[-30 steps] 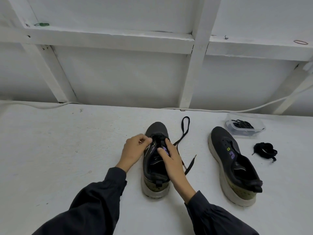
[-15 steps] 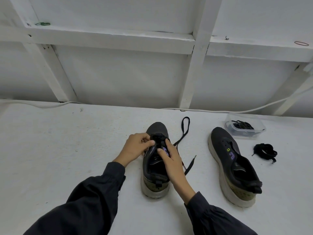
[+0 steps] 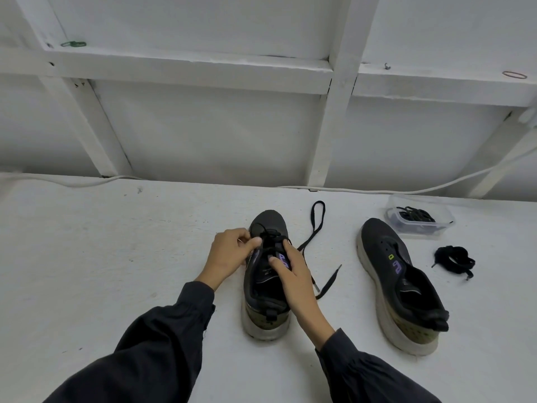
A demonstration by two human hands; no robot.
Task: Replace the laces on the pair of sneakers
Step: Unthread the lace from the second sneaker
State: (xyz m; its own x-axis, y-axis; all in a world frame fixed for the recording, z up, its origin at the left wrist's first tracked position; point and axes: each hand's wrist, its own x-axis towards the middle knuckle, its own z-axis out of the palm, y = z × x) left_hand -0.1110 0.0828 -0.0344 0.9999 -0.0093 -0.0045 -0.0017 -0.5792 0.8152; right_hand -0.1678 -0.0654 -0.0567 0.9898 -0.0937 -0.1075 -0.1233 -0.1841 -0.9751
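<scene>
wall [image 3: 203, 135]: white framed panels | tabletop [image 3: 87, 257]: white | cable [image 3: 348, 190]: along back edge

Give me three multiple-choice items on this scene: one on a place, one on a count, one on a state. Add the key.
1. Where does the clear container stand?
A. Just beyond the toe of the right sneaker
B. At the far left
C. Between the two sneakers

2. How many sneakers are on the table?
A. One
B. Two
C. Three

3. What state is the right sneaker in?
A. Fully laced
B. No lace in its eyelets
C. Lying on its side

Key: 1 A, it sits by that sneaker's toe; 2 B, the middle sneaker, held by the right hand while the left hand pinches its lace, and the right one; 3 B, its eyelets show bare.
</scene>
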